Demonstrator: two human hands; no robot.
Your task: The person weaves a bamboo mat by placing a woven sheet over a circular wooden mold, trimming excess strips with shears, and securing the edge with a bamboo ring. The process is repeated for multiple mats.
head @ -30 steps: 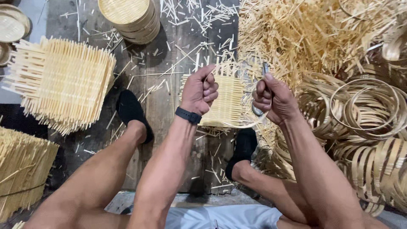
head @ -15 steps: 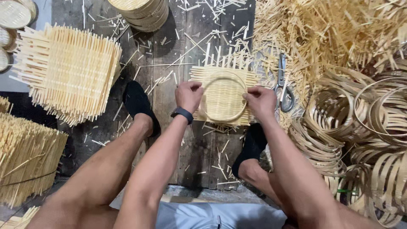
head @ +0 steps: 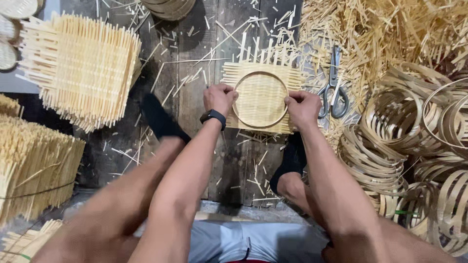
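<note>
A square woven bamboo mat (head: pixel 261 97) lies flat on the dark wooden floor, its loose strip ends sticking out at the top and sides. A round bamboo hoop (head: pixel 239 83) sits pressed onto the mat's middle. My left hand (head: pixel 219 99), with a black wristband, grips the hoop's left edge. At the hoop's right edge, my right hand (head: pixel 302 108) presses on rim and mat together. A pair of scissors (head: pixel 333 83) rests just right of the mat, untouched.
A stack of woven mats (head: pixel 83 68) stands at the left, with bundled bamboo strips (head: pixel 34 165) below it. Several bamboo hoops (head: pixel 414 141) pile at the right under a heap of loose strips (head: pixel 390 34). My black-socked feet (head: pixel 161 119) flank the mat.
One second ago my hands held the mat raised, the right one with the scissors. The scissors now lie on the floor, and both hands press the hoop onto the mat.
</note>
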